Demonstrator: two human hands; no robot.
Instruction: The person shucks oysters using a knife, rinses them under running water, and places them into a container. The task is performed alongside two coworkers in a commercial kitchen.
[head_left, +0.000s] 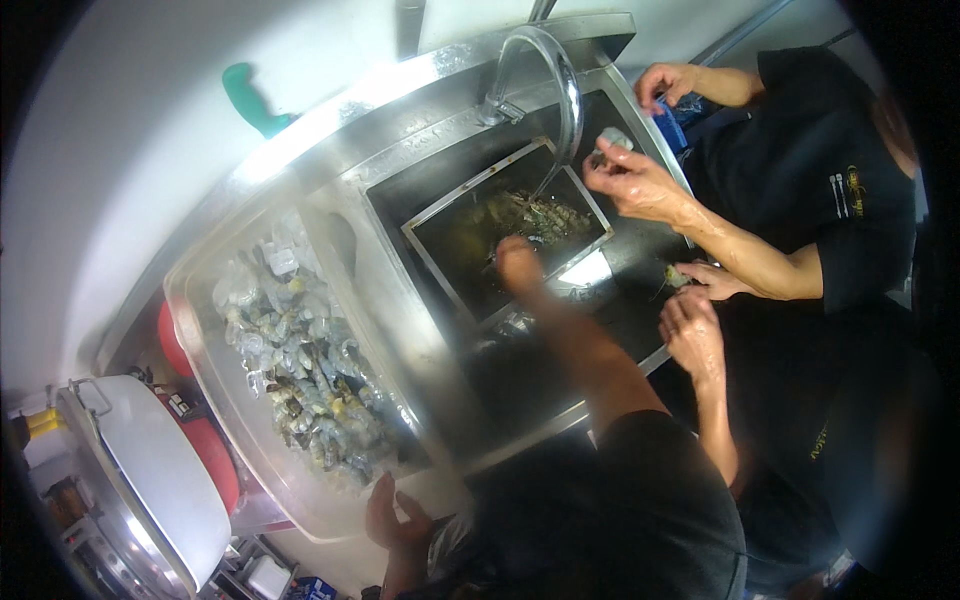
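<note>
My right hand, blurred, reaches over a metal-rimmed rectangular container standing in the steel sink. Dark water fills it, and a pile of unpeeled shrimp lies just beyond my fingers. Whether those fingers hold anything is hidden. My left hand is at the near end of a clear plastic tub, its thumb and fingers apart with nothing seen between them. Inside the tub are many peeled shrimp mixed with ice cubes.
A curved chrome faucet arches over the sink. Two co-workers' hands work along its right side: one hand holds a pale shrimp, and a pair of hands another. A green handle is by the wall; a white-lidded pot stands left.
</note>
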